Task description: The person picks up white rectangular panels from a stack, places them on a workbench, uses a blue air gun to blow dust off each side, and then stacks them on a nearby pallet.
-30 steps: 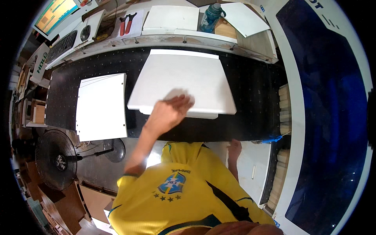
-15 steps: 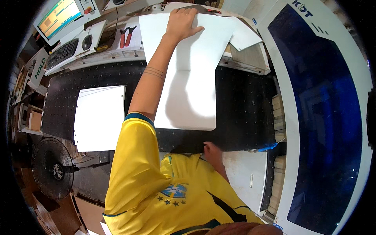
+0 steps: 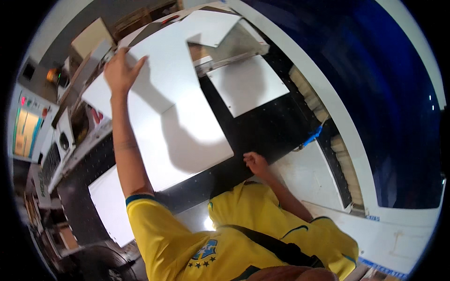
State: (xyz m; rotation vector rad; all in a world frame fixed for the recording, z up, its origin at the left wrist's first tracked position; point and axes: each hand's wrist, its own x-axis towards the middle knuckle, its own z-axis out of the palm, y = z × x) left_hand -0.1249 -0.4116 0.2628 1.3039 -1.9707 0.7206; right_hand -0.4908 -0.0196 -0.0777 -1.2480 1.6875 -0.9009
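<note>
My left hand (image 3: 123,72) reaches to the far edge of a large white panel (image 3: 164,65). Its fingers bend over that edge while the thumb stands apart on the white face. Nearer to me, a white board or stack (image 3: 187,145) adjoins the panel at a faint seam, shaded by my shadow. My right hand (image 3: 256,165) hovers by the table's near edge, fingers loosely bent and holding nothing. A smaller white panel with small holes (image 3: 248,84) lies farther off on the right. Another white stack (image 3: 112,206) lies left, partly covered by my arm.
The black dotted table (image 3: 262,126) carries the panels. Along the right runs a machine with a dark blue cover (image 3: 365,93). A monitor (image 3: 26,133) and keyboard stand far left, a fan (image 3: 98,267) lower left. Blue material (image 3: 313,136) hangs at the table corner.
My view has turned to the right. The smaller panel now lies right of the large one, where bare black table showed before. My left hand stays at the far edge.
</note>
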